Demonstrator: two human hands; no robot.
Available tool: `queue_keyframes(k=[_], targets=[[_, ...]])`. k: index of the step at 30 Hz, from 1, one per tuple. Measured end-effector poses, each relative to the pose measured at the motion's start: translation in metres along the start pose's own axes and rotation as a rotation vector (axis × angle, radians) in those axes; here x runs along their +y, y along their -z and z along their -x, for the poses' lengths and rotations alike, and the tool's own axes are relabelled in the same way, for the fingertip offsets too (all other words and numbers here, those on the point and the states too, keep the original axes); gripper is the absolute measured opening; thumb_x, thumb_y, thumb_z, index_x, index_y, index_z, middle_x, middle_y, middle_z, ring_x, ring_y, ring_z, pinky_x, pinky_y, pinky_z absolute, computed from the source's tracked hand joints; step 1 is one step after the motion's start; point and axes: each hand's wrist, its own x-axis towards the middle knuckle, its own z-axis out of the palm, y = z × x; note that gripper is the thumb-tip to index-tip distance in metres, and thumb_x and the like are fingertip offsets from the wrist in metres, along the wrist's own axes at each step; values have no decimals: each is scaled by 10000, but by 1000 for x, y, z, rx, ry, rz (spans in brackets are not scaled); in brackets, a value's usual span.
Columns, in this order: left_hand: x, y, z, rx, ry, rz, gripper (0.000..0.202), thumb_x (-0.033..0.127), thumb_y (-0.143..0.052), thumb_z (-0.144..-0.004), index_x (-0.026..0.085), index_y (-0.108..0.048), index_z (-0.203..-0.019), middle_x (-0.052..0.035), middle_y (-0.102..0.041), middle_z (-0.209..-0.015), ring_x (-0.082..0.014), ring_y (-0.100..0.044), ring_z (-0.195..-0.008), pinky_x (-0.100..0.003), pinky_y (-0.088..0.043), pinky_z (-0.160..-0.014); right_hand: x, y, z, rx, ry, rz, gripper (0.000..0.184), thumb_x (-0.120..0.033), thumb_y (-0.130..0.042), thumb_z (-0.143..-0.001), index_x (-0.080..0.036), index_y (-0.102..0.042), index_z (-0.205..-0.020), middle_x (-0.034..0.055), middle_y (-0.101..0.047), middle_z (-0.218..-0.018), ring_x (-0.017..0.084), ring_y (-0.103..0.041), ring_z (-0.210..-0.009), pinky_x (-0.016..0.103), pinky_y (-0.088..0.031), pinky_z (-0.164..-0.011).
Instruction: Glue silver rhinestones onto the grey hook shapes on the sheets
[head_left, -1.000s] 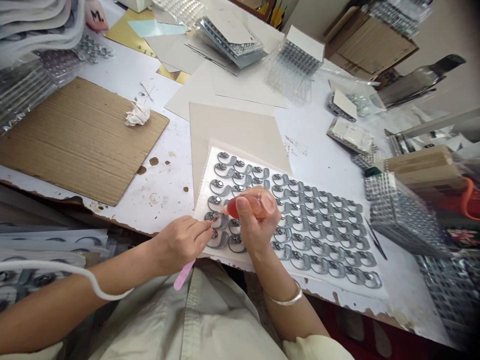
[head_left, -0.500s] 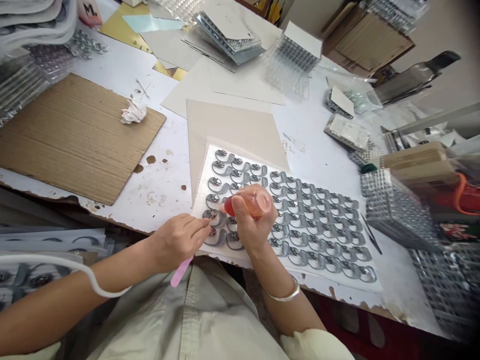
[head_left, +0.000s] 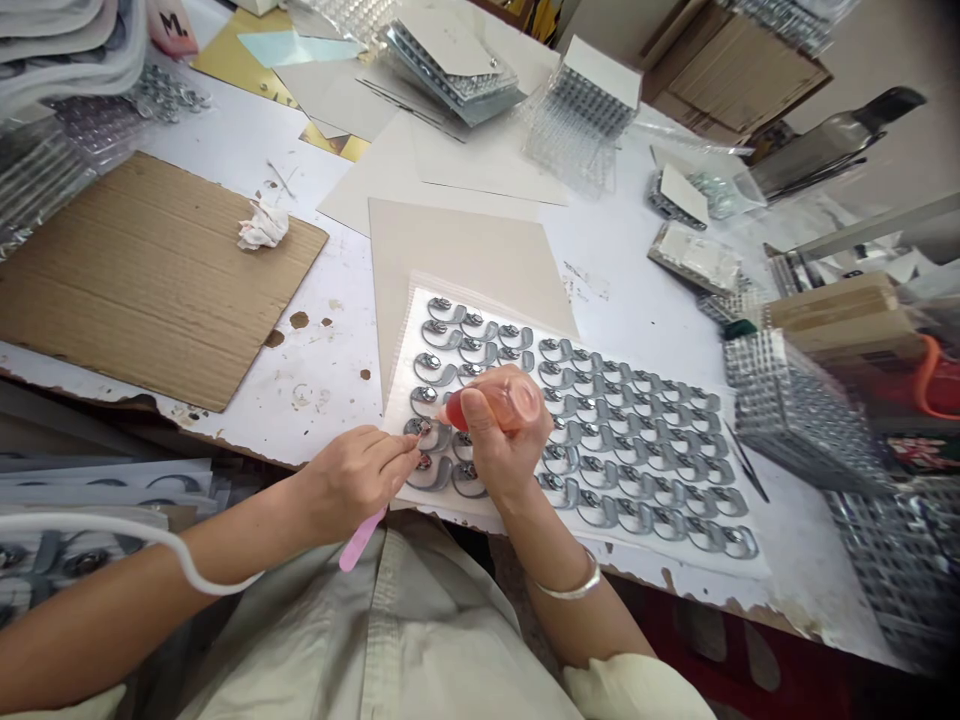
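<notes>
My right hand [head_left: 510, 440] is closed round a small squeeze bottle [head_left: 516, 398] of clear plastic with reddish contents. Its nozzle points left and down at the left column of grey curved metal pieces [head_left: 427, 370], each bearing a small shiny top. They lie in rows on a white padded sheet [head_left: 401, 400]. Beside the nozzle, my left hand [head_left: 360, 475] has its fingers pinched together, their tips at one piece near the front left. From under that palm sticks out the flat end of a pink tool [head_left: 360, 545]; its other end is hidden.
A cardboard sheet [head_left: 150, 290] with a crumpled tissue [head_left: 262, 226] lies at the left. Behind the rows is a beige card [head_left: 465, 240]. Dark tweezers [head_left: 746, 462] rest to the right, near stacked studded packs [head_left: 795, 410]. Packs of shiny parts [head_left: 450, 60] stand at the back.
The view has shifted slightly. Both hands keep nearly the same place over the sheet, with the bottle still in the right one and the pink tool in the left.
</notes>
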Motion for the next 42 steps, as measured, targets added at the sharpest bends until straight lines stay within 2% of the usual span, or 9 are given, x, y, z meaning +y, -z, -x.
queue_keyframes(k=[7,10,16,22,26,32,42], targets=[[0,0,1,-12,-3,16,162,-5,-426,-867,57,-542,-961,-162,-691,-856,-203,-692,-828,-304,-609,-628,0,2,1,-15,-4,0,169,-222,-599,-837,-188,-557,-676,-9,-569,-629,124,-540,-570,297,-460,-540],[-1,0,1,-14,1,29,155,0,-438,-862,59,-546,-955,-166,-689,-871,-205,-691,-830,-299,-605,-623,-1,3,1,-17,45,7,157,-194,-609,-825,-191,-555,-678,-11,-558,-623,119,-523,-569,292,-452,-537],[-5,-2,4,9,67,88,121,41,-501,-854,89,-555,-952,-120,-691,-886,-181,-686,-777,-289,-604,-650,-2,4,1,-25,120,21,121,-168,-625,-804,-189,-565,-701,-2,-553,-619,124,-500,-563,299,-436,-523],[-9,-2,5,13,121,161,210,2,-481,-808,126,-575,-949,-85,-697,-906,-165,-691,-766,-260,-600,-644,-5,5,2,-60,189,33,106,-140,-628,-791,-199,-554,-742,-1,-570,-621,139,-521,-588,321,-444,-546],[-13,-3,4,13,150,258,174,8,-497,-811,113,-589,-913,-82,-702,-885,-162,-699,-790,-250,-609,-685,-5,6,2,-79,238,31,116,-131,-646,-772,-201,-554,-766,1,-582,-627,146,-525,-591,329,-449,-549],[-19,-3,5,6,238,439,120,50,-530,-839,110,-614,-901,-84,-710,-870,-146,-695,-783,-226,-600,-707,-7,7,3,-98,236,46,88,-161,-636,-785,-204,-559,-782,-2,-579,-628,149,-537,-593,320,-451,-530],[-26,0,3,12,336,575,67,119,-580,-845,119,-640,-875,-70,-721,-826,-150,-696,-742,-242,-588,-701,-6,6,4,-92,226,23,84,-152,-621,-792,-199,-572,-741,-6,-590,-598,149,-542,-565,337,-466,-543]])
